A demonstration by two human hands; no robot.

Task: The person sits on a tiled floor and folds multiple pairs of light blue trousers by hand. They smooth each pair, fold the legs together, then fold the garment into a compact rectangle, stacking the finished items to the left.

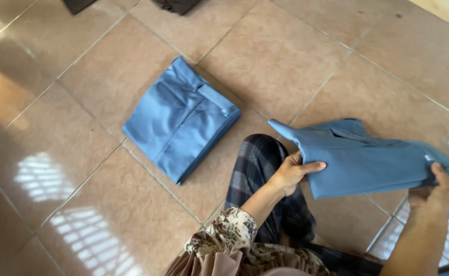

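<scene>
I hold one folded blue garment (367, 161) above the tiled floor (81, 168): left hand (291, 174) fingers clamped on its near edge, right hand (434, 197) fingers clamped on its far end. A second blue garment (181, 120), folding complete, lies on the floor left of my left fingers. The held piece is folded but not yet set down.

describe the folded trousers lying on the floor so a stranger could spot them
On the tan tiled floor, left of the person's checked knee, lie folded blue trousers. Unlike the blue garment held up by the left hand and right hand, nobody touches them.
</scene>
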